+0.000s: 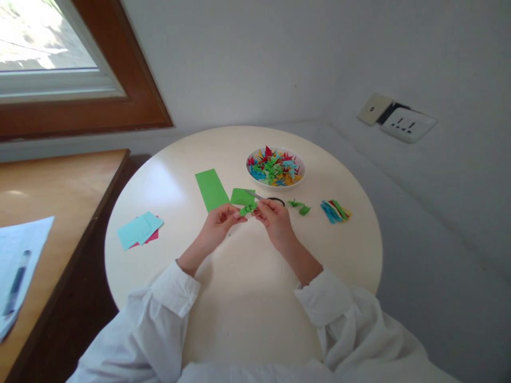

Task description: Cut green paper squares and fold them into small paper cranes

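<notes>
A small folded green paper piece, shaped like an origami crane, is held between my two hands above the round table. My left hand pinches its left end with thumb and fingers. On the other end, my right hand grips with its fingertips. Just beyond lie a small green paper sheet and scissors, whose blades rest over the sheet and whose handle is partly hidden by my right hand. A longer green paper strip lies beyond my left hand. Two folded green pieces sit right of my right hand.
A white bowl full of colourful folded cranes stands at the back of the round table. Paper strips lie at right, light blue sheets over red ones at left. A wooden desk holds papers and a pen.
</notes>
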The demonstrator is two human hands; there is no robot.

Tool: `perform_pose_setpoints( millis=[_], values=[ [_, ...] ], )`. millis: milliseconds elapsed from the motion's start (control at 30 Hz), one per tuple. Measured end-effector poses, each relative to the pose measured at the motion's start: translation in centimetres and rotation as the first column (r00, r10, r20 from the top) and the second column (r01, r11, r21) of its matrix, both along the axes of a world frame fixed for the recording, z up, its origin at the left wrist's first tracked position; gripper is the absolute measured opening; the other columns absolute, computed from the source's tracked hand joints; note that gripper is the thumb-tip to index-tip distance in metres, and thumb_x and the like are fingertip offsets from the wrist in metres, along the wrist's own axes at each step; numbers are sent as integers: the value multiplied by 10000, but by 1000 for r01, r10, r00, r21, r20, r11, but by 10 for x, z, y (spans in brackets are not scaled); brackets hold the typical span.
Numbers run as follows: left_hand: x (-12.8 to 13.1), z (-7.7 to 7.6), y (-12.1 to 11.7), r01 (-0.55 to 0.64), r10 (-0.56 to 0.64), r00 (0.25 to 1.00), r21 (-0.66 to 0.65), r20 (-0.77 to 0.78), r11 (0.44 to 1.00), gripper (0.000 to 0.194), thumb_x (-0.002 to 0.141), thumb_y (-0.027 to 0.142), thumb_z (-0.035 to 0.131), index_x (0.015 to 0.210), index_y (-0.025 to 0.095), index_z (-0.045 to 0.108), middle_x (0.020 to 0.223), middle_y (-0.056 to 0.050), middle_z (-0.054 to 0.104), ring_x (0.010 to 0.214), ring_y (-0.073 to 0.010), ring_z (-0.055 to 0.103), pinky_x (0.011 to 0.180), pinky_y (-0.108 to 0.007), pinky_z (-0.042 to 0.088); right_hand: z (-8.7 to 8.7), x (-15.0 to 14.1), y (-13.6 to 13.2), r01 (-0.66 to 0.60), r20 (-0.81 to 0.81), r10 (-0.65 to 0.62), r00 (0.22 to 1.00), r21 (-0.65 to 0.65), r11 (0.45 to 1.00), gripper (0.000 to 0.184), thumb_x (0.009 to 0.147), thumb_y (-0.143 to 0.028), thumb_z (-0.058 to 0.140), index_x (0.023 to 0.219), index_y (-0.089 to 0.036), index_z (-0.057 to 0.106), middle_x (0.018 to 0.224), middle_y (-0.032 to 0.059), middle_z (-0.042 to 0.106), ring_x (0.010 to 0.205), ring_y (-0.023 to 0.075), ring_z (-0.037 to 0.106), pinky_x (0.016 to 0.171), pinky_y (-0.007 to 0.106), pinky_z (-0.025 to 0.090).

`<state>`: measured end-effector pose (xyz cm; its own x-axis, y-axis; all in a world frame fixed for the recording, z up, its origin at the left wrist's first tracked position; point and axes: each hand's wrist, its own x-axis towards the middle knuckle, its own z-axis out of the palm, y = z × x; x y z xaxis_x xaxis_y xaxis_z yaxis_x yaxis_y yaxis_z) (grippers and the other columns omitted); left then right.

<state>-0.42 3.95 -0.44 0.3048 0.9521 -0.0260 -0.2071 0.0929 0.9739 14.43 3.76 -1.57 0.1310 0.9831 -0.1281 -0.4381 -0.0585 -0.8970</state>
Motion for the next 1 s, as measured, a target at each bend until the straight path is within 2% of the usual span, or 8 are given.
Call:
perform_pose_setpoints(
  millis=[233,500,667,833,1000],
  values=[
    [-1,-1,1,27,-27,999,0,18,1000,244,666,345,707,704,134,592,689,4,632,728,-128,626,842,-332,488,4,-1,-1,15,-82,-18,996,-36,999,192,528,-289,741,616,-170,619,508,-43,600,519,80,546,541,220,378],
    [-3,-1,2,25,-25,999,11,-46,1000,254,659,364,705,688,135,597,644,5,615,694,-131,612,798,-323,494,4,0,0,0,-103,-5,995,-44,999,186,529,-294,733,614,-173,620,510,-40,609,521,83,545,558,223,389],
    [-4,0,3,0,0,987,1,-160,1000,319,611,424,719,650,130,602,612,-10,623,655,-146,612,701,-293,488,3,4,2,19,68,-20,997,7,1000,149,567,-289,690,621,-168,620,494,-32,599,506,95,515,540,241,373],
    [-3,0,3,-21,21,981,2,-190,1000,354,575,459,726,626,133,598,591,-16,627,612,-142,598,674,-293,483,3,8,2,32,229,-51,972,86,996,129,599,-293,644,622,-173,603,493,-35,587,490,100,504,527,246,367],
    [-3,3,1,7,8,971,63,-240,998,294,636,419,689,606,144,588,597,-15,621,598,-135,579,615,-266,468,1,15,4,-15,328,-18,944,99,995,108,594,-276,613,577,-178,571,478,-43,564,467,96,492,515,241,369]
  ],
)
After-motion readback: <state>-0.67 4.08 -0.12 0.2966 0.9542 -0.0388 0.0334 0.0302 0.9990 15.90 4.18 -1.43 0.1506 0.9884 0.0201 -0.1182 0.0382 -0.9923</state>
